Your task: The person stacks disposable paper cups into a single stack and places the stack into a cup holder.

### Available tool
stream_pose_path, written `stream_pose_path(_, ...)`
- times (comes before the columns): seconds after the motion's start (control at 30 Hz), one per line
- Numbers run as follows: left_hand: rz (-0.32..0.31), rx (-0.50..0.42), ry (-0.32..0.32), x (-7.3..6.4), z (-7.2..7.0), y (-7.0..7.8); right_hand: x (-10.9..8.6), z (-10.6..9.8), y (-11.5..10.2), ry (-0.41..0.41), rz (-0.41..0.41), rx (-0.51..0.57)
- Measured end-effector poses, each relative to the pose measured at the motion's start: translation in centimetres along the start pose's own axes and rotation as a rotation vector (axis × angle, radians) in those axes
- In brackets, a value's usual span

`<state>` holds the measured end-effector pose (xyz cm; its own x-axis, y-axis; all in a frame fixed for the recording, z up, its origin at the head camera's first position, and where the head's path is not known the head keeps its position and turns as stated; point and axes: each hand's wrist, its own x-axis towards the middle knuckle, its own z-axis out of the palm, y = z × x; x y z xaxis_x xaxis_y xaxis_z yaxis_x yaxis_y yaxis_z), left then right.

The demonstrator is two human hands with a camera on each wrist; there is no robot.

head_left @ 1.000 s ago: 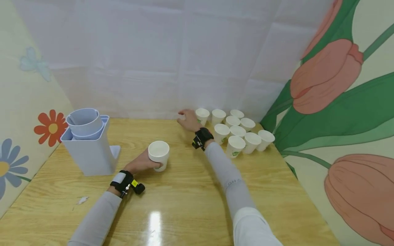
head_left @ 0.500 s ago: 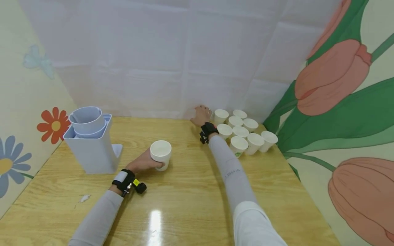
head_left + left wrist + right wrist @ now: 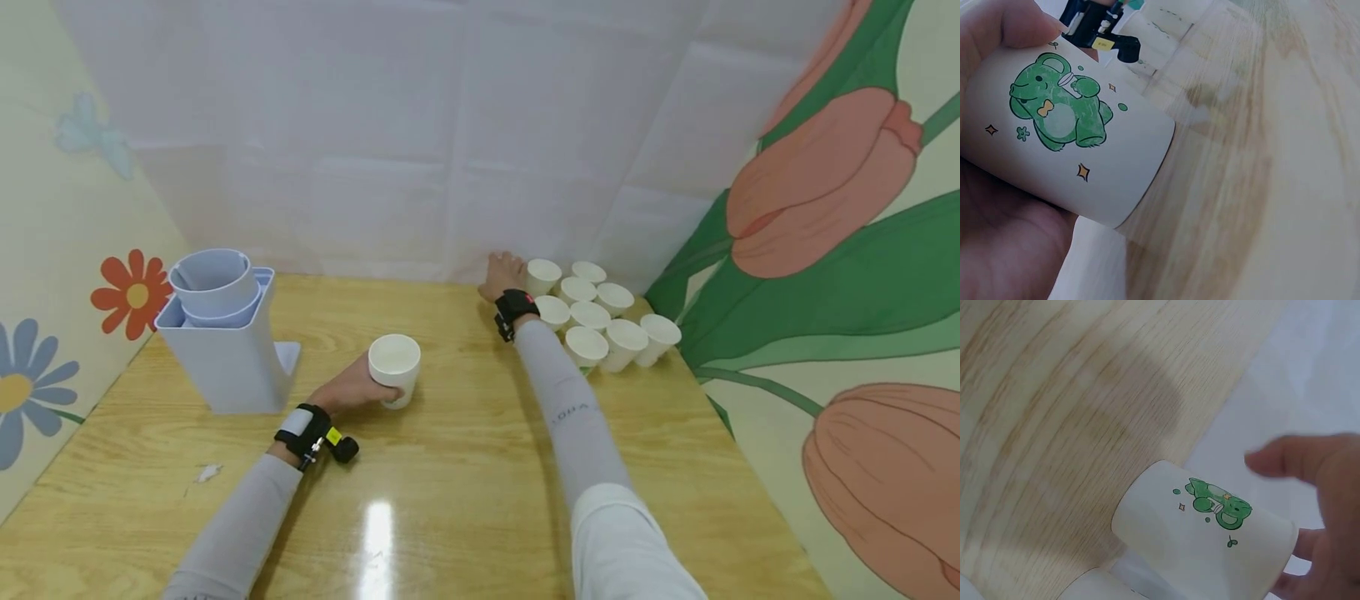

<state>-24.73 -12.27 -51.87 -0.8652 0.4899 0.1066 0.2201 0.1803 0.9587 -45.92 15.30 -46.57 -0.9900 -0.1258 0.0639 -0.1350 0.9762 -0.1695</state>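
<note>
The left hand (image 3: 351, 388) is gripping a cup (image 3: 394, 360) well apart from the other cups (image 3: 590, 317) on the table (image 3: 457, 467); the right hand (image 3: 503, 277), thumb and fingers apart, is hovering beside the back-left cup (image 3: 543, 277), finger contact being unclear; pinching gently, sparing the thin wall, and avoiding nudging neighbours should be working best

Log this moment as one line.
left hand: holds white cup | right hand: beside grouped cups, thumb apart | lavender container: upright, left side
</note>
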Motion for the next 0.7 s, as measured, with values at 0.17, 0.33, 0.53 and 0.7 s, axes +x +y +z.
stream_pose_path(0.17,-0.004,0.002,-0.009,0.1,-0.1,0.0,-0.7,-0.4,-0.2,-0.024,-0.007,-0.026)
stream_pose_path(0.33,0.012,0.011,-0.011,0.0,-0.1,0.4,-1.5,-0.6,-0.7,-0.012,-0.058,-0.049)
stream_pose_path(0.53,0.006,0.014,-0.008,-0.1,-0.1,0.4,-2.8,-0.3,-1.2,0.019,-0.134,0.022)
stream_pose_path(0.7,0.011,0.024,-0.004,-0.1,-0.1,0.5,-4.7,-0.1,-1.4,0.043,-0.139,0.149)
